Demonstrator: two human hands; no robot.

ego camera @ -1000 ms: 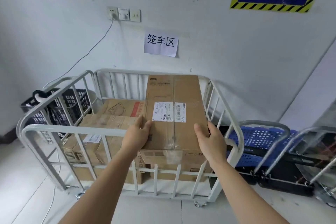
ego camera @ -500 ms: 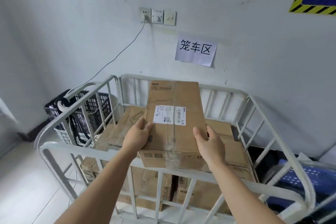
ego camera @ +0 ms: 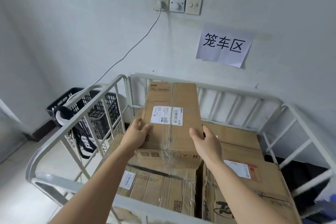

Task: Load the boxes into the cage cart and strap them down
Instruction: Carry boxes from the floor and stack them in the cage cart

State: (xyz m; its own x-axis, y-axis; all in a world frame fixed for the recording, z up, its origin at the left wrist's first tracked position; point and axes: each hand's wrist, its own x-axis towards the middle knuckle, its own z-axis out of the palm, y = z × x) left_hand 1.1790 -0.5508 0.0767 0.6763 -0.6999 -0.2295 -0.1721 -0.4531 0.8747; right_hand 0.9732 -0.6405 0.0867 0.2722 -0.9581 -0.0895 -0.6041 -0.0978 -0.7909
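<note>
Cage cart (ego camera: 236,92) against the white wall (ego camera: 72,42), railed on every side, bottom already covered by a layer of cardboard boxes (ego camera: 245,178). Outside its left rail, a black crate (ego camera: 98,114). Over the loaded layer, toward the back left, one long box (ego camera: 181,100) with a white shipping label (ego camera: 166,117) on top, near end just above the boxes below; whether the underside touches them, impossible to tell. Left grip (ego camera: 136,134) curled round the long box's left edge, thumb on top. Right grip (ego camera: 205,142) clamped on the right edge the same way, fingers hidden down the side. Against a second ago: much closer to the cart, front rail (ego camera: 54,182) now passing under the forearms (ego camera: 101,178), long box brought in over that rail and down near the loaded layer rather than held out ahead of it. Reads as the tail end of a placement, box about ready to be set down and let go. No strap anywhere in view, so tie-down not yet begun; likely more loading first, or the strapping next.
</note>
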